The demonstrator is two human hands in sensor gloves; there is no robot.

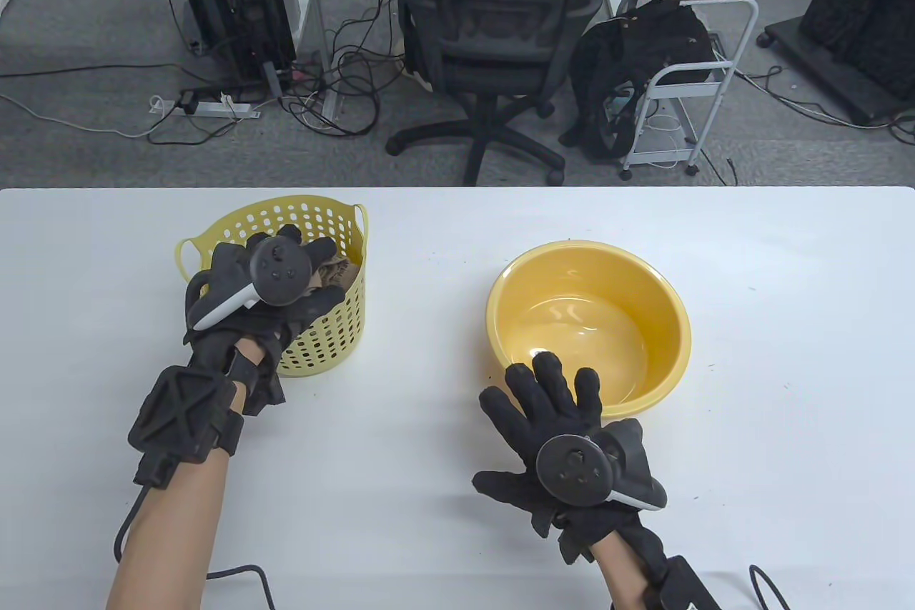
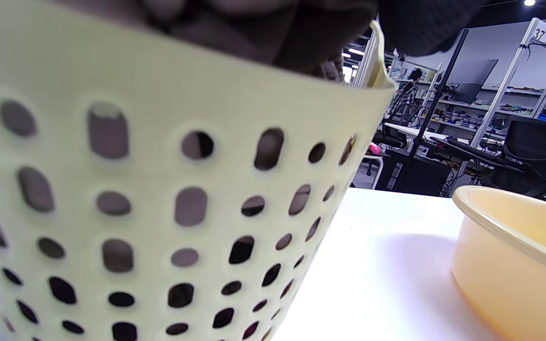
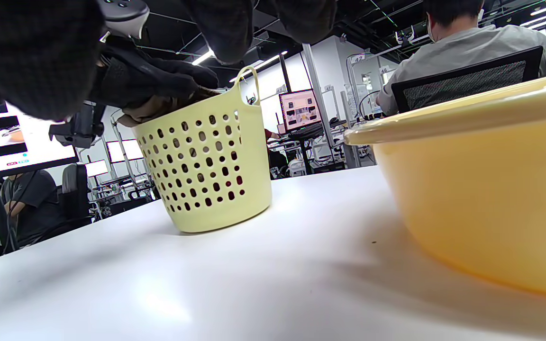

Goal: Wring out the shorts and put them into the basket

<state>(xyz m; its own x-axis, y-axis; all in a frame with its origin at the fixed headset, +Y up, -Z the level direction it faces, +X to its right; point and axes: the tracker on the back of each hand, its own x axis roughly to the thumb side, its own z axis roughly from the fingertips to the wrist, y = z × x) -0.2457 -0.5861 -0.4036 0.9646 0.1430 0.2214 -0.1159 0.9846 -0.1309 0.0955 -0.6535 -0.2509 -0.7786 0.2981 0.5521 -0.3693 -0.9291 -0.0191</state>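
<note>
The left hand [image 1: 268, 288] is over the yellow basket [image 1: 325, 338], its fingers reaching down onto the brownish shorts [image 1: 336, 274] that lie bunched inside, up near the rim; whether the fingers pinch the cloth or only press on it cannot be told from these views. The right hand [image 1: 565, 424] hovers with fingers spread and holds nothing, its fingertips over the near rim of the yellow bowl [image 1: 665, 360] on the white table [image 1: 786, 352].
</note>
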